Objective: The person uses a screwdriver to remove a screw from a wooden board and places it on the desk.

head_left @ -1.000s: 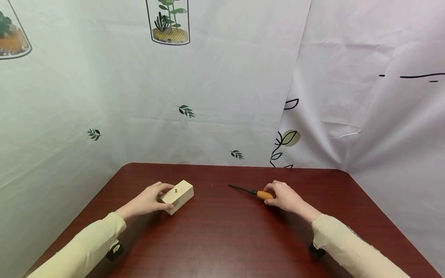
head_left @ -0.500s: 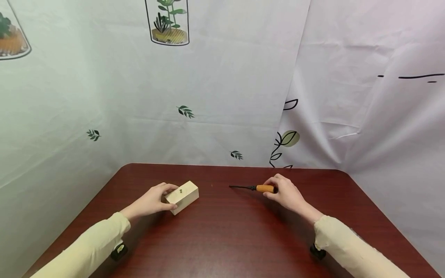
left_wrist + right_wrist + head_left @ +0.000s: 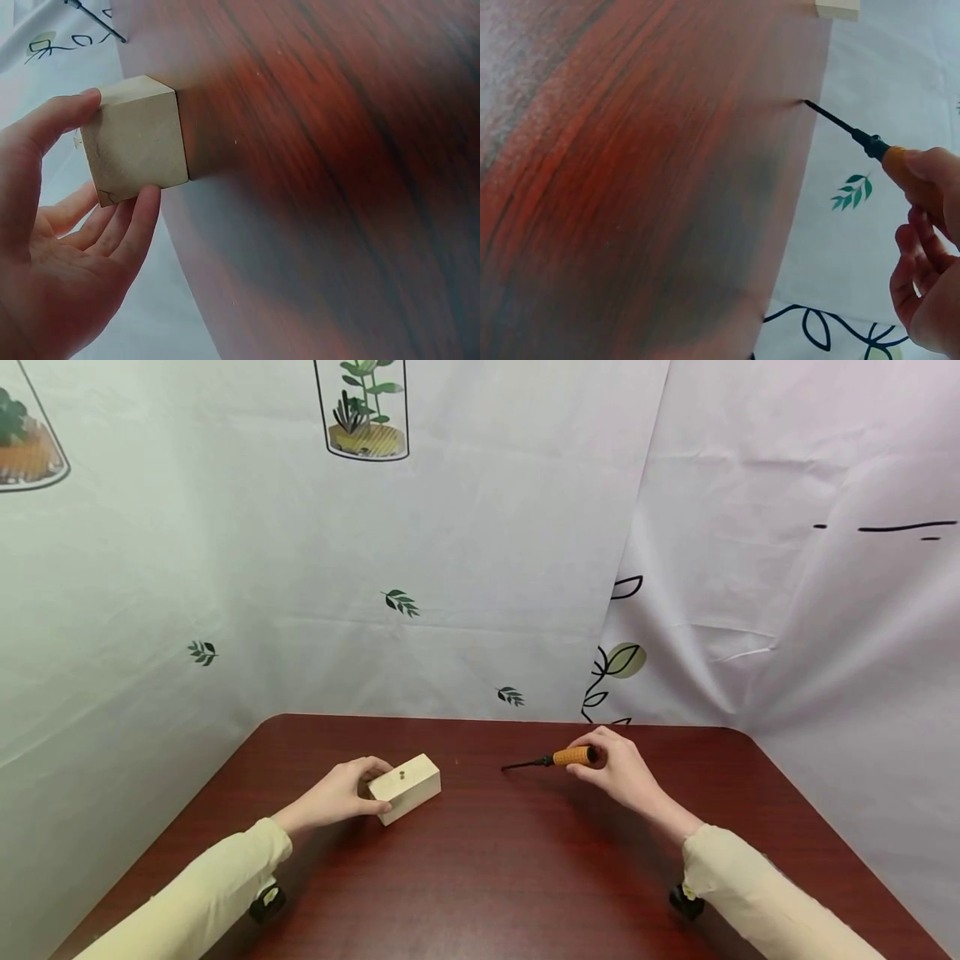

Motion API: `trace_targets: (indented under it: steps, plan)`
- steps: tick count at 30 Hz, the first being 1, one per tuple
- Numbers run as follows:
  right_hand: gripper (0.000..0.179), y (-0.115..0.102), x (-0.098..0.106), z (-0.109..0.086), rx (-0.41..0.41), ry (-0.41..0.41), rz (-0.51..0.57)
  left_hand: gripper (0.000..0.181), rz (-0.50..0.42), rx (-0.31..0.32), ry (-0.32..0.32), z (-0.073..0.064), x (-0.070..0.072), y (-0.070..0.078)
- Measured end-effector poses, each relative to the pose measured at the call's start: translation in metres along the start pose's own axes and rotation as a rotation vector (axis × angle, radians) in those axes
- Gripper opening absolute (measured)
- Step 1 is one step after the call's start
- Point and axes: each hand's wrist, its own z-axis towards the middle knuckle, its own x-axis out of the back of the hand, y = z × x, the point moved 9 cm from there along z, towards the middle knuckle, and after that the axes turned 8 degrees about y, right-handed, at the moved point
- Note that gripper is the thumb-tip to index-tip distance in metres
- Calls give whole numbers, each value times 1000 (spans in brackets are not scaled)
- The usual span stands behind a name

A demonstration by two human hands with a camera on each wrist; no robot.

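In the head view, my left hand [image 3: 341, 793] grips the near left end of a pale wooden block [image 3: 411, 797]. Two small dark spots sit close together on the block's top face. The left wrist view shows the thumb on one side of the block [image 3: 136, 146] and the fingers on the opposite side. To the right, my right hand [image 3: 618, 768] holds a screwdriver [image 3: 573, 756] by its orange handle. Its black shaft slopes down leftward, the tip close to the tabletop; whether it touches is unclear. In the right wrist view, the thumb lies along the handle [image 3: 911, 176].
Beneath both hands is a dark red-brown wooden table [image 3: 480, 877] with rounded far corners. A white curtain [image 3: 480, 527] printed with leaves and plant jars hangs behind it and along the sides. Each wrist carries a small black device.
My left hand and the block have shifted a little to the right. The right hand has lifted the screwdriver's handle, so the shaft now tilts down toward its tip.
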Motion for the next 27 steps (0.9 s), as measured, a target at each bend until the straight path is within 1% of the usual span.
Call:
trace_targets:
  steps: [7, 13, 18, 27]
  plan:
    - [26, -4, 8, 2, -31, 2, 55, 52, -20, -15, 5, 3, -6, 4]
    - [28, -10, 15, 4, -25, 36, 118, 52, -45, -11, 20, 6, -13, 7]
    - [30, -14, 20, 5, -22, 75, 141, 53, -72, -10, 16, 8, -17, 9]
    - [36, -19, 25, 7, -66, 103, 276, 56, -158, -11, 1, 12, -23, 15]
